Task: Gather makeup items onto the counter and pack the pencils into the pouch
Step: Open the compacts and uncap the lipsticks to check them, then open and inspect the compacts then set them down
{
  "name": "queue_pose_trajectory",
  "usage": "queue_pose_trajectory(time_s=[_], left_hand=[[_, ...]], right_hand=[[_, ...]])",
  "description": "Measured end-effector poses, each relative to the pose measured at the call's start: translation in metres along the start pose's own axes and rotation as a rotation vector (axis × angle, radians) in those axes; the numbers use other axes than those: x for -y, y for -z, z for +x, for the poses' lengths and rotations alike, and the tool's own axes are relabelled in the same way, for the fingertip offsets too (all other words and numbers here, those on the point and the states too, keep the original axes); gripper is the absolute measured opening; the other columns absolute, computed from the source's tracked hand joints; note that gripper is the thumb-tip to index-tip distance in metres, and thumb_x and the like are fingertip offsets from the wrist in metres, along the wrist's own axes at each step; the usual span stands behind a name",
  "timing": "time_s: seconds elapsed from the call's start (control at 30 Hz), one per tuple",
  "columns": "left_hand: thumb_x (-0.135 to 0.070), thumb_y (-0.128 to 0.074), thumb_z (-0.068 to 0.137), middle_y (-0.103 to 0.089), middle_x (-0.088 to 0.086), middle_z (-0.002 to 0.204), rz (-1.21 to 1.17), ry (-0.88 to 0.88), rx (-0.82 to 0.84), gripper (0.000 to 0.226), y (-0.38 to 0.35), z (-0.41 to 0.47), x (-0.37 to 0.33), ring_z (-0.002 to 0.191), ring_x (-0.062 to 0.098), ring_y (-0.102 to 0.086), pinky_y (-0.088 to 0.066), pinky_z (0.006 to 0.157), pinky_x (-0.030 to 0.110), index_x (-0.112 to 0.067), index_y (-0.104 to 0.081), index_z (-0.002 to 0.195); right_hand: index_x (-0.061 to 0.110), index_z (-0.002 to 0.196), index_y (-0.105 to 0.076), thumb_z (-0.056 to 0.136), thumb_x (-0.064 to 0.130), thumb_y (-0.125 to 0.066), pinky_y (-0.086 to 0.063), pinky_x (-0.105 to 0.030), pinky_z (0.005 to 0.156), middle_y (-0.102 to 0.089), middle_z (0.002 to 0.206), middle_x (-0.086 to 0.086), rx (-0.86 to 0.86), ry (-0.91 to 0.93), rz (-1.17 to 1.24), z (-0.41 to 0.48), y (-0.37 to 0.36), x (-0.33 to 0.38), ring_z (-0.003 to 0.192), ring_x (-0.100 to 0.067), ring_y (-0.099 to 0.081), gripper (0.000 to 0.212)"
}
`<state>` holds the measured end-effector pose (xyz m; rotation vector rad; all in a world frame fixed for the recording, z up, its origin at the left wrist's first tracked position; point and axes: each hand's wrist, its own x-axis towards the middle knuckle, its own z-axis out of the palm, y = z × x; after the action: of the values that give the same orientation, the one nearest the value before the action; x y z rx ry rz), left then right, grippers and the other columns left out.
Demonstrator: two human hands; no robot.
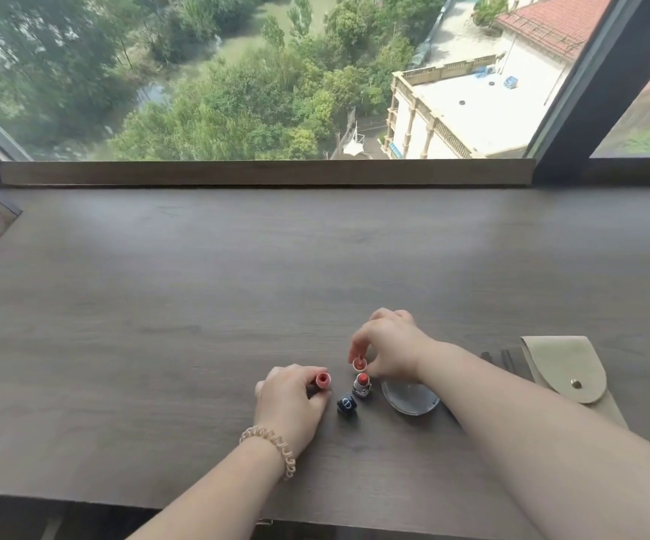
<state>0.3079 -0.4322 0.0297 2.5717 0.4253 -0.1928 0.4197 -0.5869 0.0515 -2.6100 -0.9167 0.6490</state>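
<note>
- Gripping a pink tube [322, 380] upright in left hand [290, 399], fingers curled round it.
- Pinching a small pink-tipped item [359, 362] in right hand [389, 352], just above an open lipstick [362, 385].
- Near: dark cap [346, 405], round compact [409, 397] partly under right wrist.
- Right: beige pouch [565, 368], snapped shut, dark pencils [504, 360] beside it on counter [160, 305].

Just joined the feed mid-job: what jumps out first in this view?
Both hands work near the counter's front middle: the left hand grips a pink-topped tube, the right hand pinches a small lipstick above an upright red lipstick. A beige snap pouch lies at right, dark pencils beside it. Behind, a big window overlooks trees.
</note>
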Motion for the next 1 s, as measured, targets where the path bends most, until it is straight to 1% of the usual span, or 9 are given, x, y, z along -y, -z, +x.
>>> queue_pose_trajectory(time_s=[0.17,0.37,0.43,0.57,0.63,0.73,0.87,0.93,1.0], left_hand=[[-0.036,-0.058,0.084,-0.066,-0.008,0.101,0.006,0.021,0.005,0.015,-0.003,0.003,-0.003,0.106,0.018,-0.052,-0.035,0.089,0.03,-0.032,-0.068,0.094],[-0.035,-0.052,0.086,-0.065,-0.006,0.107,0.046,0.047,0.01,0.022,-0.004,0.006,-0.007,0.11,0.021,-0.052,-0.038,0.094,0.033,-0.035,-0.067,0.103],[-0.031,-0.052,0.084,-0.064,-0.005,0.111,0.048,0.056,0.026,0.028,-0.002,0.005,-0.007,0.113,0.021,-0.051,-0.037,0.096,0.033,-0.035,-0.064,0.11],[-0.02,-0.058,0.076,-0.059,-0.009,0.117,0.01,0.09,0.051,0.054,0.004,0.001,-0.005,0.119,0.017,-0.047,-0.034,0.101,0.034,-0.032,-0.052,0.128],[-0.016,-0.059,0.074,-0.058,-0.01,0.116,-0.039,0.102,0.027,0.059,0.008,-0.002,-0.006,0.117,0.015,-0.047,-0.034,0.1,0.034,-0.031,-0.048,0.131],[-0.014,-0.059,0.075,-0.057,-0.008,0.118,-0.101,0.122,-0.02,0.059,0.014,-0.007,-0.007,0.117,0.016,-0.046,-0.033,0.102,0.036,-0.028,-0.046,0.131],[-0.01,-0.059,0.074,-0.056,-0.006,0.112,-0.259,0.161,-0.138,0.055,0.023,-0.014,-0.01,0.115,0.02,-0.046,-0.035,0.103,0.042,-0.026,-0.046,0.126],[-0.009,-0.057,0.074,-0.054,-0.006,0.109,-0.341,0.184,-0.186,0.053,0.026,-0.018,-0.012,0.113,0.021,-0.047,-0.037,0.102,0.046,-0.026,-0.045,0.122],[-0.008,-0.057,0.074,-0.054,-0.006,0.109,-0.392,0.188,-0.218,0.051,0.029,-0.024,-0.018,0.111,0.02,-0.046,-0.038,0.101,0.048,-0.027,-0.045,0.12]], right_hand=[[0.032,0.089,-0.068,0.074,0.029,-0.066,-0.026,-0.034,0.096,-0.069,0.093,0.015,-0.022,-0.009,0.011,0.0,-0.003,-0.004,0.109,-0.014,-0.045,0.015],[0.037,0.111,-0.062,0.072,0.032,-0.07,-0.026,-0.034,0.1,-0.066,0.1,0.016,-0.029,-0.028,0.019,-0.006,0.001,-0.007,0.111,-0.012,-0.046,0.04],[0.037,0.116,-0.059,0.07,0.03,-0.072,-0.027,-0.034,0.1,-0.064,0.107,0.016,-0.048,-0.046,0.066,-0.013,0.008,-0.009,0.112,-0.011,-0.045,0.049],[0.037,0.123,-0.055,0.07,0.029,-0.07,-0.029,-0.033,0.102,-0.059,0.122,0.012,-0.102,-0.088,0.097,-0.035,0.018,-0.018,0.121,-0.013,-0.044,0.056],[0.036,0.126,-0.052,0.07,0.036,-0.07,-0.026,-0.033,0.104,-0.053,0.128,0.01,-0.107,-0.116,0.07,-0.05,0.015,-0.023,0.125,-0.014,-0.04,0.06],[0.037,0.133,-0.043,0.063,0.046,-0.074,-0.021,-0.033,0.105,-0.045,0.134,0.011,-0.098,-0.147,0.051,-0.068,0.002,-0.027,0.13,-0.013,-0.032,0.078],[0.038,0.142,-0.028,0.059,0.049,-0.075,-0.014,-0.034,0.111,-0.029,0.148,0.009,-0.128,-0.191,0.028,-0.08,-0.018,-0.025,0.138,-0.014,-0.02,0.096],[0.037,0.144,-0.024,0.062,0.045,-0.073,-0.01,-0.035,0.113,-0.025,0.151,0.006,-0.141,-0.227,0.026,-0.082,-0.027,-0.023,0.14,-0.015,-0.017,0.095],[0.036,0.143,-0.025,0.067,0.038,-0.069,-0.008,-0.034,0.114,-0.028,0.15,0.005,-0.164,-0.249,0.01,-0.084,-0.034,-0.022,0.14,-0.016,-0.019,0.088]])
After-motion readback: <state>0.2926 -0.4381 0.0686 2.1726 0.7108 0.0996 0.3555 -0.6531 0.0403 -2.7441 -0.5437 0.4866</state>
